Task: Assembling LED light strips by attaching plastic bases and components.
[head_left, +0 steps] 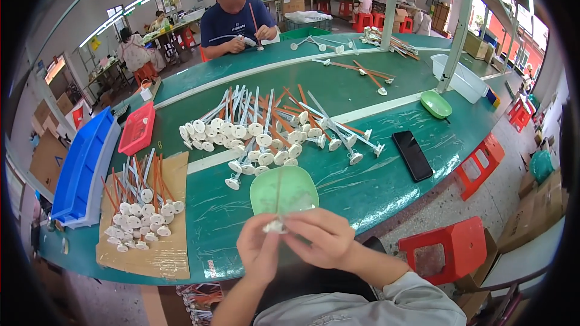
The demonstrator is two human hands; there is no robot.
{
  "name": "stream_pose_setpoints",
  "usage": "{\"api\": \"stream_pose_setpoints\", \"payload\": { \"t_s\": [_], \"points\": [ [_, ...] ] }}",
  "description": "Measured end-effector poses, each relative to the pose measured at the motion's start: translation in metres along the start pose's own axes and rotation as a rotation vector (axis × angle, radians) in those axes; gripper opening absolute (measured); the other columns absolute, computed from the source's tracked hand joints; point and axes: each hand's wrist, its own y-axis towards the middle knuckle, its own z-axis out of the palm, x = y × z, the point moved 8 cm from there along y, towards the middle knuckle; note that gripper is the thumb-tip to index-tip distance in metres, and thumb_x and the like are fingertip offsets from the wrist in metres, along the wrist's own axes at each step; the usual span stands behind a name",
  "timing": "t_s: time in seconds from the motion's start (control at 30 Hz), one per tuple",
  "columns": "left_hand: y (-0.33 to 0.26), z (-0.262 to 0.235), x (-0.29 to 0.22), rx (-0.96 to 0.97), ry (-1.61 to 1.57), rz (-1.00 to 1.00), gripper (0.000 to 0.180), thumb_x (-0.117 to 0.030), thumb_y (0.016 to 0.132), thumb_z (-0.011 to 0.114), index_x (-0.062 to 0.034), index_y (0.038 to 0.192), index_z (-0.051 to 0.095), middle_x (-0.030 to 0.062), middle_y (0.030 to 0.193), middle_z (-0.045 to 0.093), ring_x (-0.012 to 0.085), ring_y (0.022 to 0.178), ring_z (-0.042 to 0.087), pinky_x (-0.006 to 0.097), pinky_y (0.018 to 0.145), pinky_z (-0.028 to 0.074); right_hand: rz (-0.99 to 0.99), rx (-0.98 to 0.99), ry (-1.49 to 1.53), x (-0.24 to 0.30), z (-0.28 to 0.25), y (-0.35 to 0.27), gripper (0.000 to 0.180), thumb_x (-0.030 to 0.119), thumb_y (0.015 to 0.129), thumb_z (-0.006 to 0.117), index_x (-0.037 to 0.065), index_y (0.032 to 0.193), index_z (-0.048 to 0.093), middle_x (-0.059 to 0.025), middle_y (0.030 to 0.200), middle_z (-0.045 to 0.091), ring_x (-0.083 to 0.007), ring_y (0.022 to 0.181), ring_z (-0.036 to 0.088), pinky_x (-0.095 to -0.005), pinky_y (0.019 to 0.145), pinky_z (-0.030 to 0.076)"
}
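Observation:
Close to the table's near edge, my left hand [258,247] and my right hand [321,236] meet with fingertips pinched on a small white part [275,227]. A thin brownish strip rises from it, and the fingers hide much of it. Just beyond them is a light green plastic dish [284,188] with small clear bits in it. Past the dish lies a big pile of white disc-ended parts [226,128] with grey and orange strips. A second heap of such parts [142,220] rests on a cardboard sheet [172,259] at the left.
A black phone [412,155] and another green dish [435,104] lie to the right. Blue [84,166] and red [138,128] trays stand at the left. A metal post [459,30] rises from the table. Across sits a co-worker [237,21] handling similar parts. Red stools [447,250] stand at right.

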Motion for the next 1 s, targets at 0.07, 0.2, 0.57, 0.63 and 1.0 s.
{"api": "stream_pose_setpoints", "payload": {
  "t_s": [0.07, 0.2, 0.57, 0.63, 1.0],
  "points": [
    [-0.016, 0.004, 0.001, -0.05, -0.187, -0.025, 0.027, -0.01, 0.095, 0.054, -0.0003, 0.119, 0.043, 0.0138, 0.107, 0.061, 0.017, 0.095, 0.061, 0.028, 0.085, 0.049, 0.001, -0.011, 0.014, 0.002, 0.005, -0.014, 0.033, -0.003, 0.063, 0.078, 0.002, 0.094, 0.069, -0.0102, 0.093, 0.069, -0.0239, 0.074, 0.069, -0.0299, 0.061, 0.055],
    [-0.038, -0.005, 0.013, -0.095, -0.388, -0.083, 0.026, -0.015, 0.097, 0.05, -0.0034, 0.116, 0.037, 0.0214, 0.112, 0.06, 0.026, 0.1, 0.062, 0.034, 0.089, 0.05, -0.059, -0.071, 0.076, 0.007, 0.017, -0.036, 0.029, -0.003, 0.064, 0.076, 0.002, 0.092, 0.07, -0.0098, 0.097, 0.069, -0.0237, 0.077, 0.068, -0.0313, 0.061, 0.053],
    [-0.067, -0.036, 0.014, -0.131, -0.379, -0.111, 0.032, -0.011, 0.092, 0.058, 0.0035, 0.118, 0.046, 0.02, 0.11, 0.063, 0.026, 0.101, 0.062, 0.04, 0.091, 0.048, -0.131, 0.038, 0.223, 0.021, 0.026, -0.044, 0.023, -0.001, 0.067, 0.073, -0.002, 0.09, 0.07, -0.0116, 0.095, 0.068, -0.0254, 0.08, 0.066, -0.0325, 0.065, 0.057],
    [-0.07, -0.033, 0.014, -0.14, -0.418, -0.131, 0.031, -0.012, 0.092, 0.059, 0.0024, 0.117, 0.046, 0.0176, 0.108, 0.063, 0.0242, 0.099, 0.062, 0.039, 0.089, 0.049, -0.067, 0.034, 0.235, 0.018, 0.028, -0.044, 0.024, 0.0, 0.067, 0.074, -0.002, 0.09, 0.07, -0.0115, 0.094, 0.068, -0.0251, 0.079, 0.066, -0.0323, 0.064, 0.057],
    [-0.093, -0.055, 0.034, -0.072, -0.306, -0.174, 0.053, -0.003, 0.076, 0.076, -0.006, 0.122, 0.05, 0.0076, 0.119, 0.056, 0.0187, 0.111, 0.054, 0.036, 0.094, 0.044, 0.06, 0.028, 0.413, 0.006, 0.037, -0.059, 0.027, -0.006, 0.062, 0.073, -0.002, 0.089, 0.069, -0.0127, 0.09, 0.068, -0.027, 0.075, 0.066, -0.0341, 0.063, 0.059]
  ]
}}
